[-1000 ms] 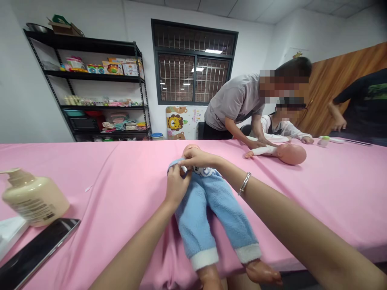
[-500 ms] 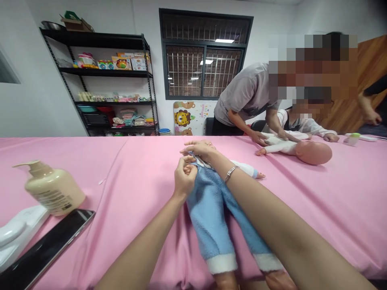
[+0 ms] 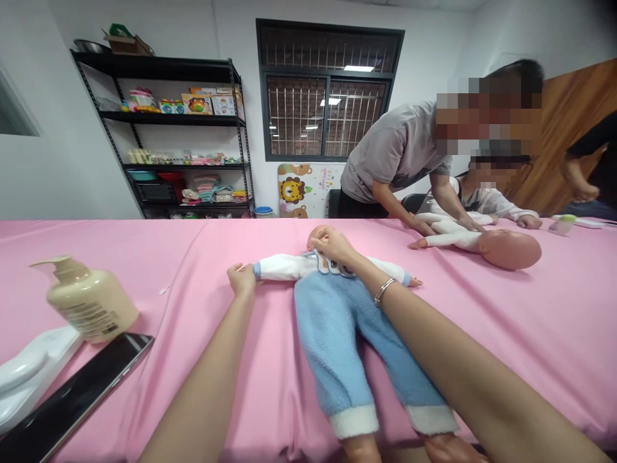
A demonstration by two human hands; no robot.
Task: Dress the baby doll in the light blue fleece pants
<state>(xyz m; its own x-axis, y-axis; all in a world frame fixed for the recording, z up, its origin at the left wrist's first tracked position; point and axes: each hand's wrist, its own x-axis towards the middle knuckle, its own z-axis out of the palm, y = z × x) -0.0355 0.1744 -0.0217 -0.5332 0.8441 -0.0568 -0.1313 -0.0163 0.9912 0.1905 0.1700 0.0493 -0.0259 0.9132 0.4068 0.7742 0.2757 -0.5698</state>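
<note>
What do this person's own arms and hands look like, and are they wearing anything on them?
The left hand has no glove, and no sleeve shows along that arm. The right hand is likewise gloveless and sleeveless, but a slim, shiny silver bangle circles its wrist.

You are looking at a plain pink cloth [image 3: 186,273], a cream bottle [image 3: 94,305], a black-screened phone [image 3: 81,399], and a doll [image 3: 330,280] wearing blue trousers [image 3: 332,341] with 2 white cuffs [image 3: 354,422] and a white top [image 3: 283,267] with blue edging [image 3: 257,271].
</note>
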